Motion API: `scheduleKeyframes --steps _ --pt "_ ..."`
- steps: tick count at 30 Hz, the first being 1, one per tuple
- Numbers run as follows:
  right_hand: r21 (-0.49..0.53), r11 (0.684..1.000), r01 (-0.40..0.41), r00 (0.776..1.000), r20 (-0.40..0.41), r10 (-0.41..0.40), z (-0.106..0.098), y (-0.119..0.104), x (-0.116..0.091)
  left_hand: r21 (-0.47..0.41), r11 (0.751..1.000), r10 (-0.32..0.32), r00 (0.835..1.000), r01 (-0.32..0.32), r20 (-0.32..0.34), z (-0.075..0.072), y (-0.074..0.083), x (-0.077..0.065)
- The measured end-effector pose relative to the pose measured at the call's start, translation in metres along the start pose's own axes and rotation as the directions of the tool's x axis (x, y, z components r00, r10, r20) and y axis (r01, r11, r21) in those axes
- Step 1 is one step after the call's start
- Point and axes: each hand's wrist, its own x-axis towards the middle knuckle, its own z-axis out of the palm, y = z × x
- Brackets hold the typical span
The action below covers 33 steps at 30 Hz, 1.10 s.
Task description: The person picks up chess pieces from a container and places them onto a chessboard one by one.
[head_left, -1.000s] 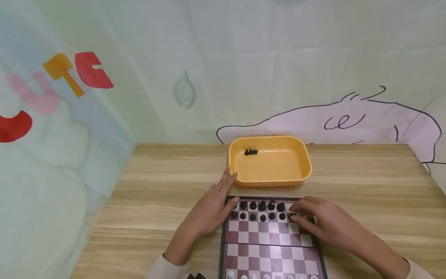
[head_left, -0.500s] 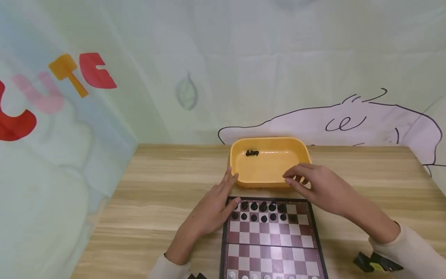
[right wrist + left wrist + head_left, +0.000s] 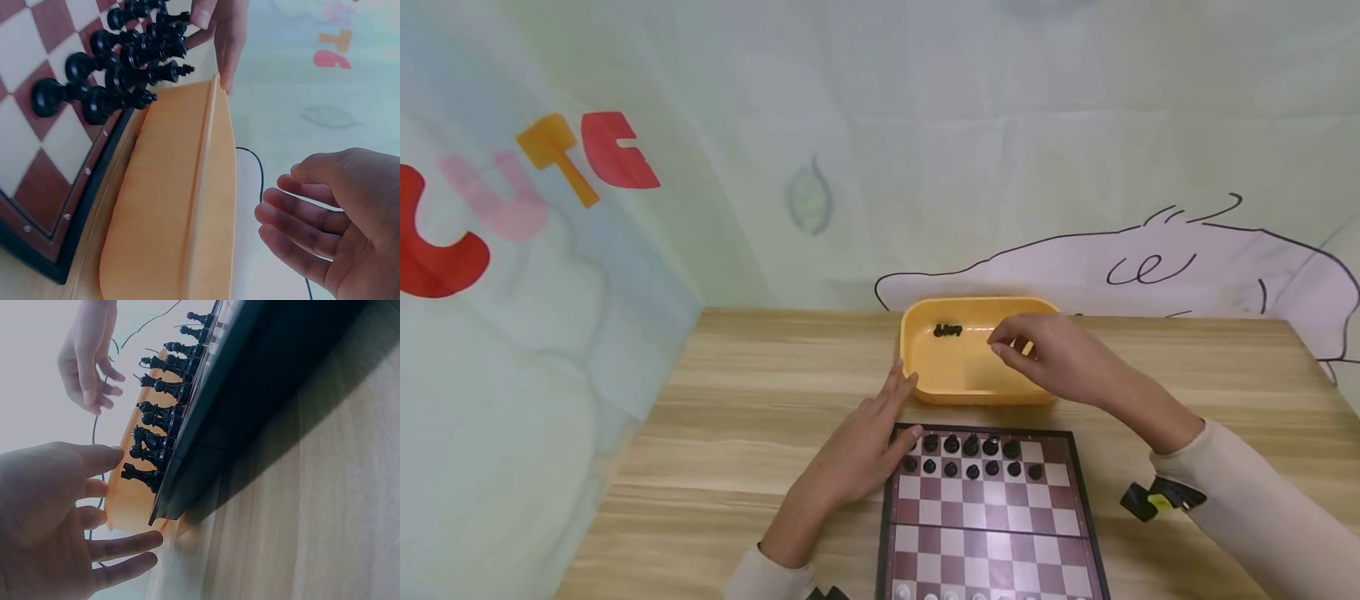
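A folding chessboard lies on the table, with two rows of black chess pieces along its far side. Behind it stands a yellow tray with several small black chess pieces at its back left. My right hand hovers over the tray's right part, fingers loosely bent; the right wrist view shows nothing between them. My left hand stays at the board's far left corner, fingers spread, thumb over the corner and fingertips by the tray's front left. Its thumb overlaps the corner black piece in the head view.
White chess pieces line the board's near side, cut off by the frame. Dark straps with small devices sit on the wrists. A printed cloth backdrop rises behind the wooden table and at its left.
My right hand has let go of a black pawn on the board's right, then moved up and away to hover over the tray. The left hand has stayed put.
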Motion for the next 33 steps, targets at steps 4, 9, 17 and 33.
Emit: scheduleKeyframes --steps 4,9,17,33 --pt "0.007 1.0 -0.02 0.999 0.029 0.02 0.004 0.006 0.012 0.001 1.0 -0.013 1.0 0.013 0.005 0.002 0.001 -0.001" --pt "0.018 0.999 -0.05 0.998 0.038 0.05 0.009 0.014 0.027 0.009 0.999 -0.039 0.999 0.039 0.022 0.002 0.0 -0.001" --pt "0.043 0.997 -0.065 0.997 0.053 0.063 0.021 0.026 0.047 -0.006 0.999 -0.042 0.999 0.042 0.021 -0.001 0.001 -0.002" --pt "-0.05 0.984 -0.17 0.973 0.153 0.176 0.058 0.041 0.074 0.01 1.0 -0.03 0.999 0.029 0.02 -0.002 0.0 -0.002"
